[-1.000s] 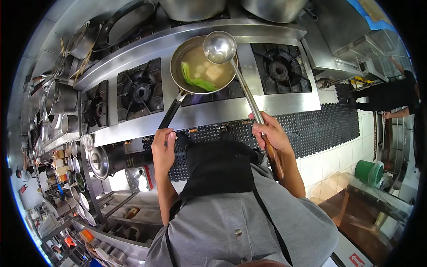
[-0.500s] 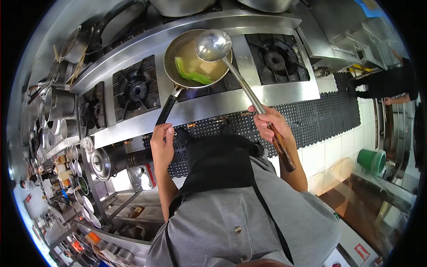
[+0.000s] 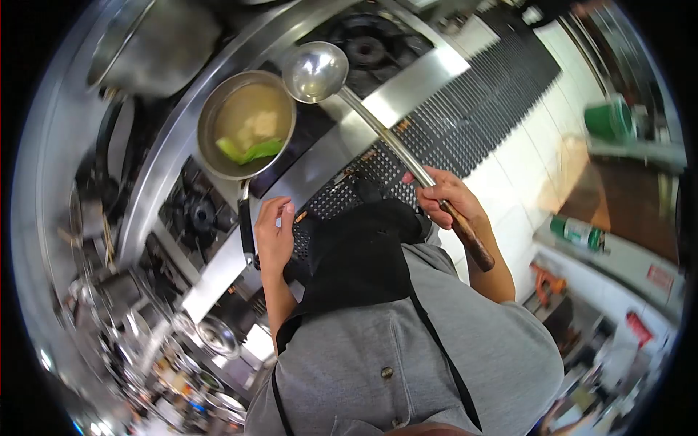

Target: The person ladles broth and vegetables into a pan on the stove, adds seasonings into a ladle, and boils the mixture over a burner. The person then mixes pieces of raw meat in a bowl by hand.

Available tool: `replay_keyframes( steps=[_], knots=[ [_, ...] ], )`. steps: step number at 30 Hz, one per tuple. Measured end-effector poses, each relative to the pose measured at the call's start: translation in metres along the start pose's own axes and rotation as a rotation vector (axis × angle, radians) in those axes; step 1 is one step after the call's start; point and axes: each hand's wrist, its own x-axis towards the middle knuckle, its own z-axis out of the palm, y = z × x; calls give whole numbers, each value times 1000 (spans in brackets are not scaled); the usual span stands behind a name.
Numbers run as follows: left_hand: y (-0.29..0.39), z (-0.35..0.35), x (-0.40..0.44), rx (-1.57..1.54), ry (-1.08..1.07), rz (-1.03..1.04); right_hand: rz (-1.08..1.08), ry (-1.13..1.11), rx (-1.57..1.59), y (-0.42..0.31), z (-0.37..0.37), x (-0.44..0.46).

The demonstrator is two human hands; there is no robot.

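Note:
My right hand (image 3: 452, 198) is wrapped round the handle of a long metal ladle (image 3: 392, 142) with a wooden grip end. The ladle's bowl is up at the right rim of a frying pan (image 3: 205, 131); whether it touches the rim I cannot tell. In the pan are cloudy yellowish broth (image 3: 251, 102), a green leafy vegetable (image 3: 254, 151) and pale chunks (image 3: 258, 127). My left hand (image 3: 275, 236) holds nothing, its fingers loosely bent and apart from the thumb. It is just right of the pan's black handle (image 3: 246, 218), which points toward me.
Gas burners lie on both sides of the pan, one at the upper right (image 3: 365, 47) and one at the lower left (image 3: 200, 212). A large pot (image 3: 156, 47) stands behind. Black rubber matting (image 3: 472, 109) covers the floor. A green bucket (image 3: 609, 120) is far right.
The view has turned, so the stove now slants across it. My left hand has come away from the pan handle's end. The ladle bowl has shifted from over the pan to its right rim.

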Motion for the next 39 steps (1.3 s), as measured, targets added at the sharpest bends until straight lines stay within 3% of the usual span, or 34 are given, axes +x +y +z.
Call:
replay_keyframes(
  steps=[9, 14, 20, 26, 31, 32, 36, 39],
  knots=[
    [32, 31, 58, -53, -580, 335, -408, 387, 204, 102, 16, -121],
    [58, 44, 73, -54, -804, 480, -553, 768, 317, 170, 43, -154],
    [53, 48, 66, -35, -909, 526, -620, 961, 417, 208, 57, -173],
    [41, 28, 53, -64, -733, 465, -510, 1101, 282, 171, 28, -147],
    [21, -26, 0, -83, -369, 403, -497, 723, -93, 127, 19, -136],
    [16, -40, -6, -70, -275, 396, -488, 554, -205, 113, 8, -125],
    [-8, -75, -50, -70, 51, 152, -297, 165, -283, 27, 3, -49],
    [-30, -87, -103, -97, 293, 28, -126, -72, -464, -14, 42, 18]
  ],
)
